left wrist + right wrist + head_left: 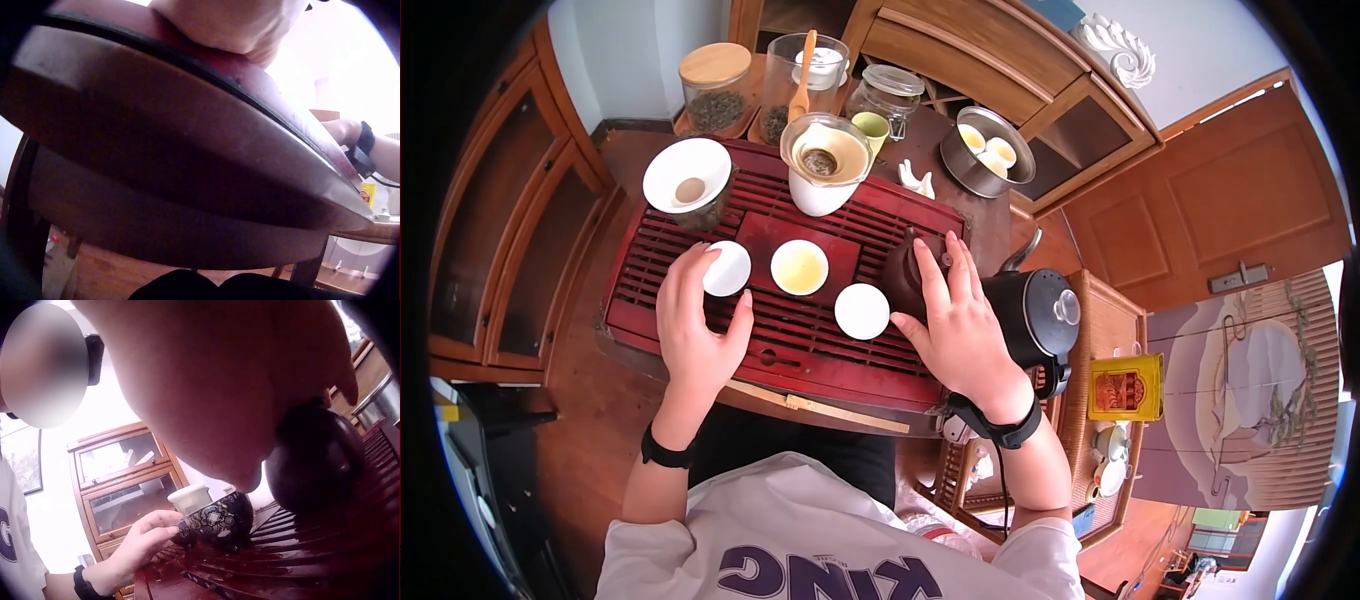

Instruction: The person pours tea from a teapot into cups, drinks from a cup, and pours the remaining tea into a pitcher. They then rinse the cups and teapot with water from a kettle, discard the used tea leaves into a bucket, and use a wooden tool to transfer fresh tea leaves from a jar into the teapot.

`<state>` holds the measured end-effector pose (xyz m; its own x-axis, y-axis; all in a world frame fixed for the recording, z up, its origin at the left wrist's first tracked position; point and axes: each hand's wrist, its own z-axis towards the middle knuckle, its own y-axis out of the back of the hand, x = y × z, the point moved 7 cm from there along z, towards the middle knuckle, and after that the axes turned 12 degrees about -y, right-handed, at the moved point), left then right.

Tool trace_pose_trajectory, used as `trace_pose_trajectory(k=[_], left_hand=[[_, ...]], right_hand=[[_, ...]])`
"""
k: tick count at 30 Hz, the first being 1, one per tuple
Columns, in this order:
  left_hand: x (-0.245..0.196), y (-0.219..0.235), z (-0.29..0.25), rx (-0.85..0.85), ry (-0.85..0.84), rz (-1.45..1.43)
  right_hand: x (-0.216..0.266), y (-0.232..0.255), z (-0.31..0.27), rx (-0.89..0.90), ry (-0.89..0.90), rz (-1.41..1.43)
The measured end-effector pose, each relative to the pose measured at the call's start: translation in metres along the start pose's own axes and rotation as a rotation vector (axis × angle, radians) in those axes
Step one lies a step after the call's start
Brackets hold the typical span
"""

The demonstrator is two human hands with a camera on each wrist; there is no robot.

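Three cups stand on the red slatted tray (700, 340). My left hand (700, 325) has its fingers and thumb round the left cup (729, 269), white inside. Pale yellow liquid lies in the middle cup (800, 268); the right cup (862, 312) looks white inside. My right hand (960, 335) rests over the dark teapot (905, 272), fingers extended, thumb tip beside the right cup. In the right wrist view, a cup (222, 520) shows a dark patterned outside near the teapot (319, 459). The left wrist view shows only part of my left hand (244, 25).
On the tray's far side are a white-rimmed strainer vessel (688, 176) and a white pitcher (820, 196) topped by a strainer. Glass jars (716, 105) and a metal bowl (988, 155) with cups stand behind. A black kettle (1035, 315) is right of my right hand.
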<state>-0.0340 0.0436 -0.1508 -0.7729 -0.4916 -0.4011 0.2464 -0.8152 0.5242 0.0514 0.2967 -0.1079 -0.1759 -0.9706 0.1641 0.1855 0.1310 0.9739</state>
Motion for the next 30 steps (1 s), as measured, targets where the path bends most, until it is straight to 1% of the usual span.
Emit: trace_pose_trajectory(k=[5,7,11,13,14,16,17,19,21,23,24,25,27,29,30], left_hand=[[0.000,0.000,-0.001,0.004,0.001,0.012],[0.000,0.000,-0.001,0.007,0.003,0.010],[0.000,0.001,0.000,0.013,0.020,-0.011],[-0.001,0.001,0.000,0.010,0.016,-0.007],[-0.001,0.002,0.000,0.006,0.018,-0.004],[-0.001,0.002,0.000,-0.003,0.019,-0.014],[0.000,0.002,-0.001,-0.007,0.020,-0.013],[0.000,0.002,-0.001,-0.010,0.009,0.003],[-0.001,0.003,0.000,-0.014,0.009,0.015],[-0.002,0.002,0.001,-0.018,0.016,-0.011],[-0.002,0.003,0.001,-0.030,0.006,-0.003],[-0.002,0.002,0.001,-0.028,0.003,-0.004],[-0.002,0.002,0.001,-0.040,-0.001,-0.012],[-0.001,0.002,0.001,-0.047,0.003,-0.015],[-0.001,0.002,0.001,-0.039,0.000,-0.018]], right_hand=[[-0.001,-0.005,-0.001,0.030,0.011,-0.063],[0.002,-0.011,-0.003,0.019,0.030,-0.151],[0.002,-0.011,-0.003,0.057,0.021,-0.141],[0.002,-0.009,-0.002,0.109,0.010,-0.139],[0.002,-0.007,-0.001,0.108,0.015,-0.140],[0.001,-0.005,-0.002,0.182,0.034,-0.109],[0.000,0.001,0.000,0.181,0.037,-0.111],[0.001,0.010,0.004,0.321,0.038,-0.088],[0.013,0.028,0.008,0.308,0.040,-0.055],[0.029,0.049,0.015,0.126,0.144,0.042],[0.043,0.057,0.020,0.052,0.171,0.141],[0.051,0.053,0.025,0.051,0.168,0.143],[0.072,0.041,0.030,0.095,0.270,0.199],[0.091,0.028,0.033,0.082,0.289,0.196],[0.097,0.016,0.037,0.190,0.230,0.138]])
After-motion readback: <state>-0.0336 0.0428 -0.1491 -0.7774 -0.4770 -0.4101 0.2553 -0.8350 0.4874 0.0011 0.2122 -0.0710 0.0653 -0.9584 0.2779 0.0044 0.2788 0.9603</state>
